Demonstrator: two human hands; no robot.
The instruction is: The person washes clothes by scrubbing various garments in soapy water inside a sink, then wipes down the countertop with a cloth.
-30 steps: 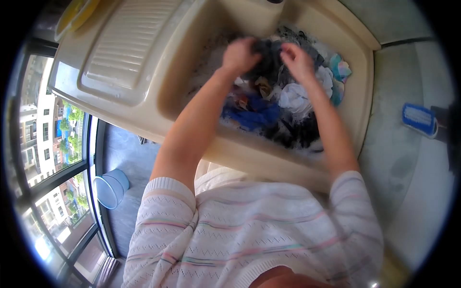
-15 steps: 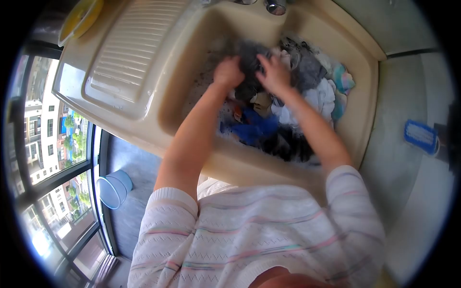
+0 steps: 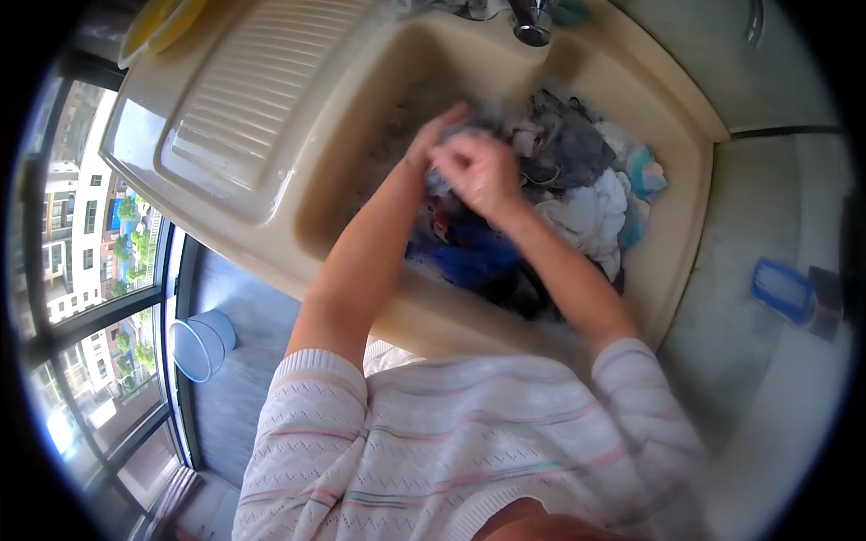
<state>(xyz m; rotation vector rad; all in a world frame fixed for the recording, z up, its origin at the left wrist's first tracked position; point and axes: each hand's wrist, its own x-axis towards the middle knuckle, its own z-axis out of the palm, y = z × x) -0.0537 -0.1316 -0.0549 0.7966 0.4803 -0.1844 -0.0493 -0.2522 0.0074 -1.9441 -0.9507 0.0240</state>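
In the head view my hands are close together over the left part of the sink basin, above wet laundry. My right hand [image 3: 480, 176] is curled, blurred by motion, with a bit of grey cloth [image 3: 465, 131] at its fingers. Just beyond it, my left hand [image 3: 431, 137] holds the same cloth; its fingers are partly hidden. Below them lies a blue garment [image 3: 478, 257] in soapy water. To the right sit a dark grey garment [image 3: 582, 149] and a white garment [image 3: 591, 212].
The beige sink [image 3: 690, 207] has a ribbed washboard [image 3: 253, 99] on its left side and a tap [image 3: 530, 22] at the back. A yellow basin [image 3: 162, 27] stands at the far left. A blue bucket [image 3: 200, 347] is on the floor; a blue brush [image 3: 781, 290] is at the right wall.
My hands have come together, the right one moving left and turning over beside the left. The dark grey cloth spread between them before is now mostly hidden. The view has shifted slightly.
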